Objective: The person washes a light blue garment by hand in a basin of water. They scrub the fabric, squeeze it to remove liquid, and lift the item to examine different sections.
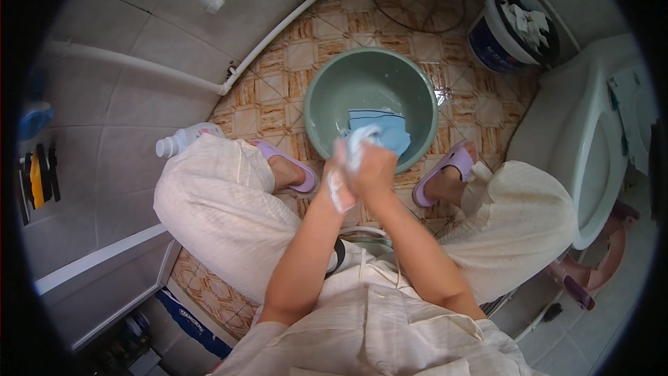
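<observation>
A light blue cloth garment [384, 128] with a thin dark line along its edge hangs from my hands over a round grey-green basin [313, 108]. My right hand [374, 173] is closed around a bunched, sudsy part of it. Against it presses my left hand [339, 179], its fingers smeared by motion but wrapped at the same bunched cloth. White foam clings to my left hand and wrist. Both hands are above the basin's near rim, close together. Some foam also spots the basin's inner wall.
Left of the basin, a white bottle [186, 139] lies beside my knee. A toilet [591, 146] stands at the right. Behind it is a bucket [508, 35] with crumpled paper. White pipes [285, 35] run along the left wall. My feet in purple slippers [445, 170] flank the basin.
</observation>
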The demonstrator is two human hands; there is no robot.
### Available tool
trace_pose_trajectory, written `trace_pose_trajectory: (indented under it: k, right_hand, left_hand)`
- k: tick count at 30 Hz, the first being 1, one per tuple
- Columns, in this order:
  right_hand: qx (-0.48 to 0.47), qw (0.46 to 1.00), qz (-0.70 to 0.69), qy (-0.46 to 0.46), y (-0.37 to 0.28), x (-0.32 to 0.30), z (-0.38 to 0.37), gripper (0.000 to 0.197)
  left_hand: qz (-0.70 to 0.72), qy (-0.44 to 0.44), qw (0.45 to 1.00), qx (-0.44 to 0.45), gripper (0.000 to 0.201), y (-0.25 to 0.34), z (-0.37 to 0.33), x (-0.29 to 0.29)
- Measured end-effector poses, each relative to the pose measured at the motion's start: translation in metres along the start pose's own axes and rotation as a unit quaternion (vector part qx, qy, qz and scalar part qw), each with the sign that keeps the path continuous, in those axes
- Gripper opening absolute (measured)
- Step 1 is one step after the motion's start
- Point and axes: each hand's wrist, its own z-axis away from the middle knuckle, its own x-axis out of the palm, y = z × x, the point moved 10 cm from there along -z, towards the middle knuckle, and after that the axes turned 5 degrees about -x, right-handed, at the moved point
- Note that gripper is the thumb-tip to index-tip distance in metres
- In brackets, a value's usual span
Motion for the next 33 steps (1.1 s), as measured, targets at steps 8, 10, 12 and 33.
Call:
trace_pose_trajectory:
  k: [8,10,12,33]
  right_hand:
    - [-0.054,0.997,0.044,-0.037,-0.055,0.012,0.013,0.037]
    - [-0.082,0.993,-0.02,-0.085,-0.047,0.022,0.01,0.029]
    - [-0.081,0.994,-0.012,-0.069,0.002,0.028,0.001,0.028]
    - [0.514,0.823,-0.157,-0.183,0.261,0.149,0.073,0.063]
  left_hand:
    - [-0.072,-0.103,0.99,0.065,0.036,0.041,0.005,-0.067]
    - [-0.062,-0.161,0.981,0.088,0.036,0.038,0.006,-0.033]
    - [-0.074,-0.014,0.993,0.086,0.035,0.027,-0.002,-0.038]
    - [-0.228,0.433,0.872,-0.007,0.051,0.045,0.017,-0.143]
